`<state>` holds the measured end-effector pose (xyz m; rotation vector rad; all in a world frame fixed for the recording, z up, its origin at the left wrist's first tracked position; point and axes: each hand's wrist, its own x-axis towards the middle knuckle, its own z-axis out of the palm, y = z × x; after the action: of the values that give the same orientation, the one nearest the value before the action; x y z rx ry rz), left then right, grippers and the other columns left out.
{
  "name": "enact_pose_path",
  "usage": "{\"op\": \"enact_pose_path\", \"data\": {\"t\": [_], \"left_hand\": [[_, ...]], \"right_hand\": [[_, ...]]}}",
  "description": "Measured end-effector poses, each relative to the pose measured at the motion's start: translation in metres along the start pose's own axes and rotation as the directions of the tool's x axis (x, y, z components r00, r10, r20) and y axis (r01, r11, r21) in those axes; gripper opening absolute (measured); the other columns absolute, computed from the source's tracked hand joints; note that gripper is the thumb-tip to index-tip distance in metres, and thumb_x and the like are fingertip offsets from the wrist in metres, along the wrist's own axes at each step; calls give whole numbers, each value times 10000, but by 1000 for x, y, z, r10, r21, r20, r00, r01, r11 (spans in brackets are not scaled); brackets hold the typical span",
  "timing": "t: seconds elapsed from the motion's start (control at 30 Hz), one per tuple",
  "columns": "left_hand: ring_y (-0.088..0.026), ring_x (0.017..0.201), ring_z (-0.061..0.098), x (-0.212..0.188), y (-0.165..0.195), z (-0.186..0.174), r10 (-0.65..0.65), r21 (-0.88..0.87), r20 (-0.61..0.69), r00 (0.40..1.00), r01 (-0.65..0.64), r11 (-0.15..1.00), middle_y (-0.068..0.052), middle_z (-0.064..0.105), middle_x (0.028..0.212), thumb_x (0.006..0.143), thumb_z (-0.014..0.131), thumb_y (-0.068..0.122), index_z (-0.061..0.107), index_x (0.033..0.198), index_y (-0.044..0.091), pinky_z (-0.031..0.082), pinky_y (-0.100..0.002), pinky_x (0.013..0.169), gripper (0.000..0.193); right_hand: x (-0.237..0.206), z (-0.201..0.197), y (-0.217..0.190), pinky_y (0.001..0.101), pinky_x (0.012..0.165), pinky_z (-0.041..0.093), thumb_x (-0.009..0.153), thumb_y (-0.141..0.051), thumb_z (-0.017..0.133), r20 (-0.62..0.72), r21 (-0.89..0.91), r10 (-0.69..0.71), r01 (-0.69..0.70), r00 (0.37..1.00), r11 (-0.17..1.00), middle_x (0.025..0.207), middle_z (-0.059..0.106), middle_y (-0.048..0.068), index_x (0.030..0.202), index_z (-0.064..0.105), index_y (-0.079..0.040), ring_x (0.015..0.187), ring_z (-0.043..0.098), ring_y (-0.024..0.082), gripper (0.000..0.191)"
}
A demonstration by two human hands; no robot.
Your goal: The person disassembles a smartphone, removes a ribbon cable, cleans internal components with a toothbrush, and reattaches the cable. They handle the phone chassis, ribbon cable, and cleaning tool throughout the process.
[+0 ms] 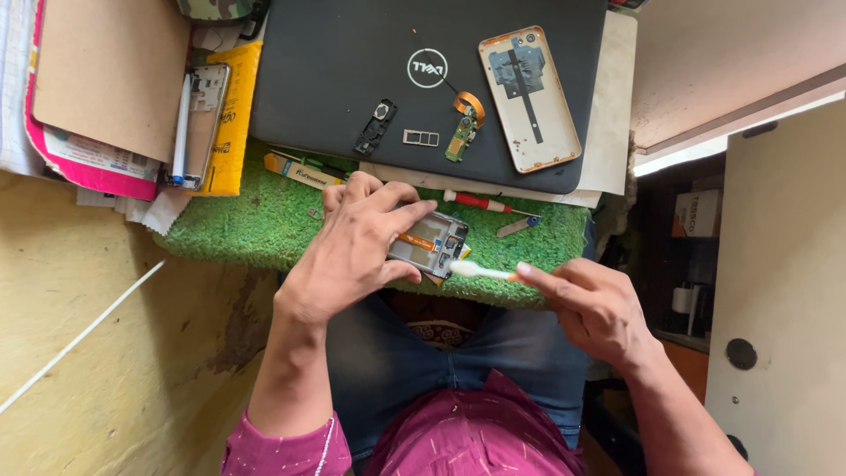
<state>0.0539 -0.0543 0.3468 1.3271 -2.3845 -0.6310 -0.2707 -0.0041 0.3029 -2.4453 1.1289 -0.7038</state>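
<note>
My left hand (352, 242) grips an opened phone body (432, 244) with bare circuitry, held flat over the green grass-like mat (256, 225). My right hand (590, 304) pinches the handle of a small white brush (476, 271), whose head touches the phone's right edge. Both hands hover above my lap, just at the mat's near edge.
A closed dark laptop (352, 70) lies behind the mat, carrying a gold phone back cover (529, 97), a small flex part with an orange ribbon (464, 128), a SIM tray (421, 137) and a black camera strip (374, 128). A red-handled screwdriver (480, 202) and tweezers rest on the mat. A brown board lies at far left.
</note>
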Motion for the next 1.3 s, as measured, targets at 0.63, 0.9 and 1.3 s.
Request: {"op": "enact_pose_path", "data": {"t": [0.63,0.9,1.3], "left_hand": [[-235,1096,505,-5,-14,4,29,-25,5,1000,-29,999,-13,649,1138,526,926,311,723,1230,128,312,-444,927,755],[-243,1102,502,-6,-16,5,44,-34,-11,999,-44,998,-22,646,1139,540,932,302,722,1232,118,319,-447,930,746],[-251,1087,503,-8,-17,5,37,-30,-12,999,-37,999,-24,645,1118,534,937,299,725,1221,119,316,-454,922,742]], "right_hand": [[17,7,-13,358,571,501,867,32,690,-78,-211,-33,16,996,977,768,640,59,1318,704,-220,628,593,201,517],[15,8,-14,358,585,498,877,44,693,-136,-270,-14,-24,991,963,772,629,56,1327,703,-207,639,586,204,516],[18,5,-21,355,505,463,787,-12,741,32,-147,-22,27,999,989,637,541,24,1276,724,-251,527,530,193,544]]}}
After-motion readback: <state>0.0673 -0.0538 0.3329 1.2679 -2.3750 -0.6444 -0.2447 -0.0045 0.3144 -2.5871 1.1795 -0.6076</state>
